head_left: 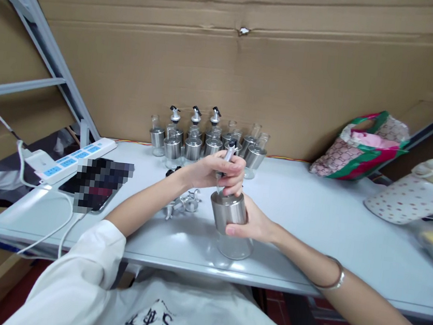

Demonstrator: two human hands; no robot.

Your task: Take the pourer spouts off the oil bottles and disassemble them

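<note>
A glass bottle with a steel sleeve (229,212) stands near the table's front edge, tilted slightly. My right hand (254,222) is closed around the sleeve from the right side. At the bottle's neck, my left hand (219,171) wraps its fingers round a silver pour spout (230,152) with a black tip. Whether the spout is fully seated in the neck cannot be made out behind the fingers. Left of the bottle lie several loose pour spouts (182,204), partly hidden by my left forearm.
Several similar bottles (192,147) stand at the back, some with spouts. A power strip (78,159) and a phone-like device, partly pixelated (99,183), lie left. On the right are a patterned bag (359,147) and a dotted white jug (412,192). Cardboard (196,66) walls the back.
</note>
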